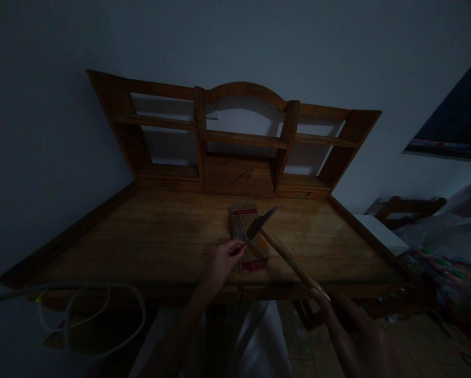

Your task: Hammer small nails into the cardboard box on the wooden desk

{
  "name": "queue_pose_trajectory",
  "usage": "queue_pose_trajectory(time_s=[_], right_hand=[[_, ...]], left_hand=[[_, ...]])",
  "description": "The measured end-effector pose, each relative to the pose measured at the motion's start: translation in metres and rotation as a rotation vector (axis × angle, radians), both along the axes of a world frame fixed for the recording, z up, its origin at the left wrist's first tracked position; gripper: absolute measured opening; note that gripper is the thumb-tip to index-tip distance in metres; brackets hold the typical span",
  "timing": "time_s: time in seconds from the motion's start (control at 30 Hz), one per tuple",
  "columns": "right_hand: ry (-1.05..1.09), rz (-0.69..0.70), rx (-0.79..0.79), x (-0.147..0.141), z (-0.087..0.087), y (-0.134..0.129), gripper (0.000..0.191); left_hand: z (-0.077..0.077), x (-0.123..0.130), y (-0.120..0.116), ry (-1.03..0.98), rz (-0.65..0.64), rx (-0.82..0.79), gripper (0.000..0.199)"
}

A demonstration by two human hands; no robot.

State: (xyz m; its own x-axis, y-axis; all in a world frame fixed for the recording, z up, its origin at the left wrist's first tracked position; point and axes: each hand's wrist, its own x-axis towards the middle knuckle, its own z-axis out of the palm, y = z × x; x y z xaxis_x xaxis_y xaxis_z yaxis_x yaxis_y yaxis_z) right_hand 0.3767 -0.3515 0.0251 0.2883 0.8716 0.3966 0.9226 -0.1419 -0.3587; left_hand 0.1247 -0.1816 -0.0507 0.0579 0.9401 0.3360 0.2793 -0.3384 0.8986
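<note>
My right hand (357,331) is wrapped round the lower end of a hammer (288,256). Its wooden handle slants up and left, and the dark metal head hangs over a flattened brown cardboard piece (254,254) with red bands. Thin dark marks like nails run in a row across the cardboard's left half. At the cardboard's left edge, just below the hammer head, my left hand (225,260) has its thumb and fingertips pinched together. What sits between them is too small and dark to make out.
The cardboard lies on a wooden desk (160,236) with a shelf unit (239,137) along its back. A pale looped cable (136,299) hangs at the front left. To the right stand a white surface (380,233), a wooden chair (412,207) and plastic-wrapped items (443,262).
</note>
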Motion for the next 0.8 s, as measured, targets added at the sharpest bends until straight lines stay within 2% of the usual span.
queue_pose_trajectory(time_s=[0.17, 0.43, 0.63, 0.8], right_hand=[[-0.092, 0.039, 0.052, -0.007, 0.010, -0.001, 0.050], [-0.390, 0.079, 0.076, -0.023, 0.014, 0.002, 0.045], [-0.362, 0.080, 0.174, -0.016, 0.012, 0.001, 0.047], [-0.368, 0.080, 0.113, -0.021, 0.017, 0.000, 0.047]], left_hand=[[0.000, 0.001, 0.000, -0.015, 0.010, -0.003, 0.015], [0.006, 0.000, -0.004, 0.071, 0.048, 0.017, 0.013], [0.002, 0.000, -0.002, 0.028, 0.018, 0.004, 0.015], [-0.002, 0.000, 0.000, 0.027, 0.024, 0.009, 0.015]])
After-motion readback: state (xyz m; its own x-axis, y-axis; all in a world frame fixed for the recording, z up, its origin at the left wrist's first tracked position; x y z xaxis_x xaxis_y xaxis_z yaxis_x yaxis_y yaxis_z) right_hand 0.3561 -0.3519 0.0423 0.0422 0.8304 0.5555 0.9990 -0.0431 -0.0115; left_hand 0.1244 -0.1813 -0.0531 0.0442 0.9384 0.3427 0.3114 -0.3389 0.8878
